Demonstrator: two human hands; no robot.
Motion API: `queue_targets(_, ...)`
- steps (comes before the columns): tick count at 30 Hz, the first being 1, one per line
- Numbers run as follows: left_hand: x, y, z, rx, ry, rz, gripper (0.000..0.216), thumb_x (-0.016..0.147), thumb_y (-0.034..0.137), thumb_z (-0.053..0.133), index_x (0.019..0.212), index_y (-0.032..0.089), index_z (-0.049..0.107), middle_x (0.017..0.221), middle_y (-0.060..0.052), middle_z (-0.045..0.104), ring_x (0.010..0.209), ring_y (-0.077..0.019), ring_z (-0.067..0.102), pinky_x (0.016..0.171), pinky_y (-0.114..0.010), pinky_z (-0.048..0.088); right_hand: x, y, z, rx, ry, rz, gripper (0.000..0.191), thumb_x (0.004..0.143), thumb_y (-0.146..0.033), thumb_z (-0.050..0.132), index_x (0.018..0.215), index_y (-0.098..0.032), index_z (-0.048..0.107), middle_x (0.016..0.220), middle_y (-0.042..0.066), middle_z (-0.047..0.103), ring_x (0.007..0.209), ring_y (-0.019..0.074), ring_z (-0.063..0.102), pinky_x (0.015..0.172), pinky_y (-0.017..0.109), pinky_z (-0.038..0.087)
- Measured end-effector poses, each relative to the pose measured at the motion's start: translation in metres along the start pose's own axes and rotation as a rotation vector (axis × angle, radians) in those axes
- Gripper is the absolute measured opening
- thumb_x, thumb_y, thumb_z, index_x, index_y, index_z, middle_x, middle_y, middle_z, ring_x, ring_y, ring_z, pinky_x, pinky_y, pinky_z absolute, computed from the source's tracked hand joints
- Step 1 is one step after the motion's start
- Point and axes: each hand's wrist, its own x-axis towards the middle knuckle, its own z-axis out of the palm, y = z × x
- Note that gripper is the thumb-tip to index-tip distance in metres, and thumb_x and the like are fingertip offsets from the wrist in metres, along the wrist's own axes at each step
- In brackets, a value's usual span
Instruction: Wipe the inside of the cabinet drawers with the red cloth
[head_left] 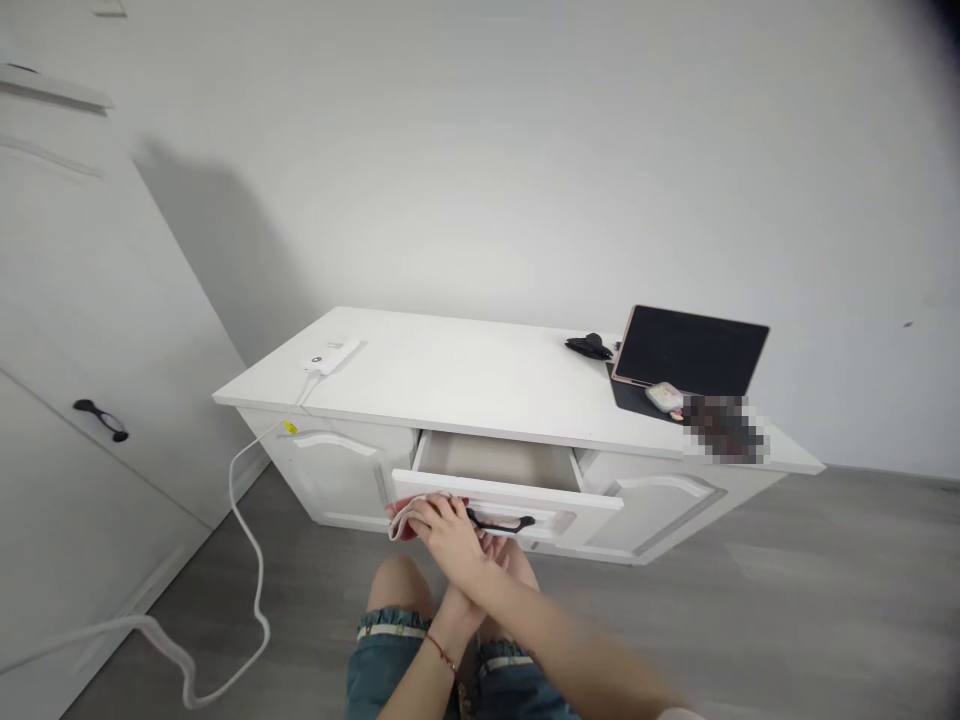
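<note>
**What the view is keeping back**

The right hand (pixel 444 532) is covering most of the pink cloth (pixel 399 520) and crossing over the left hand (pixel 491 552), hiding its fingers. A pixelated patch (pixel 724 428) is masking something on the cabinet top (pixel 465 375). The drawer (pixel 499 478) interior is lying mostly out of sight. The white cable (pixel 251 560) is running off the left edge.

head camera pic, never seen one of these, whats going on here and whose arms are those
There is no machine here. The camera sits on a person's head and looks down, so the arms are their own, crossed over their knees. The right hand presses a pinkish cloth against the front of an open drawer in a low white cabinet. The left hand is under the black drawer handle. On top lie a white power strip, a tablet and a black clip.
</note>
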Motion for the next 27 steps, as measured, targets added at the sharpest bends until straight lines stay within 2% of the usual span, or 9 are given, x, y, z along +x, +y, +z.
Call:
queue_targets(2,-0.003,-0.009,-0.015,-0.009,-0.013,-0.031,0.021,0.082,0.018,0.050,0.088,0.022,0.070,0.122,-0.010,0.063,0.125,-0.0253,0.049,0.106,-0.040,0.036,-0.004,-0.001,0.012,-0.007,0.000,-0.010,0.023,0.089,-0.023,0.051,0.112,-0.025,0.056,0.123,0.003,0.055,0.113,0.0223,0.043,0.093,0.042,0.039)
queue_targets(5,-0.014,-0.019,-0.037,0.077,0.073,-0.050,0.018,0.072,0.003,0.057,0.073,0.017,0.069,0.091,-0.009,0.073,0.093,-0.0201,0.067,0.088,-0.031,0.049,-0.016,0.001,0.036,-0.020,0.013,-0.040,0.028,0.089,-0.020,0.053,0.116,-0.020,0.054,0.122,0.005,0.056,0.114,0.0220,0.043,0.091,0.041,0.041)
queue_targets(8,-0.025,-0.020,-0.057,0.171,0.173,-0.060,0.023,0.062,-0.007,0.060,0.062,0.016,0.065,0.067,-0.003,0.070,0.066,-0.0140,0.066,0.070,-0.025,0.052,-0.037,0.009,0.058,-0.028,0.023,-0.062,0.033,0.090,-0.018,0.049,0.123,-0.021,0.050,0.122,0.004,0.058,0.113,0.0209,0.045,0.088,0.038,0.043)
queue_targets(12,-0.028,-0.006,-0.073,0.277,0.369,0.175,0.024,0.059,-0.007,0.062,0.056,0.017,0.061,0.060,0.001,0.064,0.059,-0.0094,0.061,0.064,-0.021,0.050,-0.076,0.027,0.070,-0.052,0.033,0.000,0.041,0.089,-0.017,0.050,0.129,-0.026,0.046,0.125,0.002,0.058,0.110,0.0203,0.047,0.081,0.036,0.044)
queue_targets(14,-0.025,0.004,-0.073,0.310,0.418,0.315,0.024,0.059,-0.006,0.063,0.057,0.018,0.060,0.058,0.005,0.061,0.056,-0.0069,0.059,0.063,-0.019,0.049,-0.099,0.038,0.071,-0.084,0.060,0.068,0.045,0.089,-0.016,0.050,0.131,-0.029,0.045,0.125,0.002,0.058,0.104,0.0210,0.050,0.080,0.038,0.042)
queue_targets(18,-0.018,0.018,-0.049,0.359,0.350,0.458,0.016,0.063,0.005,0.068,0.067,0.019,0.063,0.068,0.003,0.064,0.066,-0.0086,0.062,0.070,-0.021,0.050,-0.146,0.064,0.069,-0.122,0.181,0.231,0.042,0.088,-0.019,0.052,0.127,-0.035,0.051,0.114,0.001,0.065,0.098,0.0237,0.050,0.088,0.044,0.033)
queue_targets(21,-0.012,0.022,-0.013,0.364,0.178,0.342,0.012,0.066,0.010,0.069,0.075,0.018,0.066,0.081,-0.003,0.069,0.081,-0.0135,0.066,0.081,-0.025,0.051,-0.181,0.086,0.057,-0.129,0.276,0.323,0.038,0.089,-0.022,0.051,0.123,-0.039,0.055,0.111,0.000,0.066,0.102,0.0237,0.048,0.089,0.042,0.029)
queue_targets(24,-0.006,0.021,0.021,0.312,0.055,0.146,0.009,0.069,0.009,0.068,0.075,0.016,0.066,0.082,-0.006,0.071,0.083,-0.0158,0.067,0.082,-0.027,0.051,-0.211,0.107,0.034,-0.157,0.314,0.392,0.037,0.090,-0.021,0.048,0.121,-0.040,0.057,0.110,0.000,0.066,0.102,0.0232,0.048,0.089,0.043,0.028)
queue_targets(27,0.000,0.016,0.036,0.263,0.007,0.065,0.007,0.073,0.010,0.067,0.077,0.015,0.066,0.083,-0.006,0.072,0.079,-0.0144,0.067,0.080,-0.026,0.052,-0.230,0.124,0.005,-0.231,0.371,0.447,0.035,0.090,-0.018,0.047,0.114,-0.038,0.062,0.106,0.003,0.066,0.101,0.0236,0.048,0.089,0.043,0.029)
